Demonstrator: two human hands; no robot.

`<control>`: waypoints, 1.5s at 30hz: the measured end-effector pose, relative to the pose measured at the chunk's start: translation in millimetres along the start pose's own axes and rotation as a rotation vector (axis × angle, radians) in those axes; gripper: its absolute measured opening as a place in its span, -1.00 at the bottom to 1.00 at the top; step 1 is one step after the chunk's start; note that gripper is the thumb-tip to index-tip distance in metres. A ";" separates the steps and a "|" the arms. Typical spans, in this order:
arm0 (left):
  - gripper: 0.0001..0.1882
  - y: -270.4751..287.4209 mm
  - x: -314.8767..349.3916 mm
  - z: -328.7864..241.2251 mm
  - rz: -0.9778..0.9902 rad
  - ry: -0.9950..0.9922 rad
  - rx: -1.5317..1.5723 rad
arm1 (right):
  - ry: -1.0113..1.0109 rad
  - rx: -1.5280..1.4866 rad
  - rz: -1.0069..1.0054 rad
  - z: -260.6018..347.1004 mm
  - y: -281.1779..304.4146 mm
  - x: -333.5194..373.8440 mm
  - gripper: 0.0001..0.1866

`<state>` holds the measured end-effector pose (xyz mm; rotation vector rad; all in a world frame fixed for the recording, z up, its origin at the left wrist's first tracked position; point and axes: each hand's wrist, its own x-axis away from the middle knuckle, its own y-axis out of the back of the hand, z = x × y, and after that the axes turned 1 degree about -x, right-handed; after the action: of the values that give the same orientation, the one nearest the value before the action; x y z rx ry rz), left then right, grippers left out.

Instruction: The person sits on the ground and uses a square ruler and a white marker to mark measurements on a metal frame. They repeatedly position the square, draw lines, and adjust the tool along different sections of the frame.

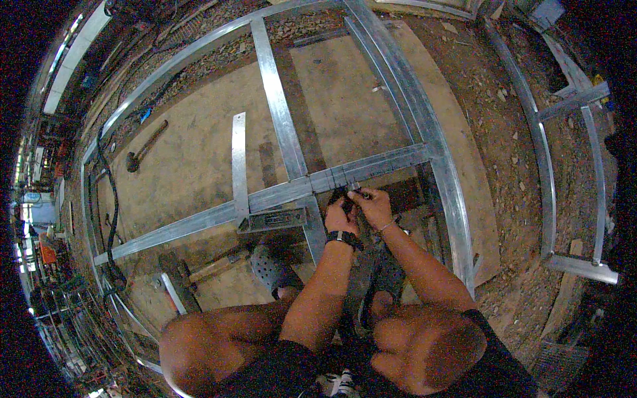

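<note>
Both hands meet just at the near side of a galvanised metal tube [265, 194] that crosses a welded-looking frame. My left hand [341, 217], with a black band on its wrist, is closed around a small dark object [341, 197] whose kind I cannot make out. My right hand [375, 208] is closed in a pinch beside it, fingertips close together; whatever lies in them is too small to tell. Dark lines are drawn across the tube beside the hands. Left of them, a metal carpenter's square [239, 159] lies over the tube, its dark stock [273, 219] on the near side.
A hammer [147, 144] lies on the brown board [199, 132] inside the frame. Another wooden-handled tool [215, 264] lies nearer, left of my foot. A black cable [114, 199] runs along the left side. A second metal frame [545, 179] lies on the dirt at right.
</note>
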<state>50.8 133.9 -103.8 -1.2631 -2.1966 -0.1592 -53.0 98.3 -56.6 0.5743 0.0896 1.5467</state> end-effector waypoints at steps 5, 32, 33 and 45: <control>-0.87 -6.4 8.3 -19.8 0.044 0.087 -0.057 | 0.044 -0.004 -0.029 -13.7 -2.1 -3.3 -0.69; -0.62 -25.1 29.3 -70.0 0.016 0.190 0.062 | 0.034 -0.162 0.066 -20.7 -0.2 -4.9 -0.73; -0.61 -24.8 29.8 -69.9 0.019 0.128 0.013 | 0.035 -0.080 0.059 -20.0 0.0 -5.3 -0.72; -0.65 -34.1 50.0 -90.6 -0.007 -0.026 0.080 | 0.074 0.006 0.011 -12.7 1.0 0.4 -0.68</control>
<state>43.5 118.5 3.7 -1.2204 -2.2071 -0.0574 -59.0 102.3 -67.1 0.5231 0.1481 1.5794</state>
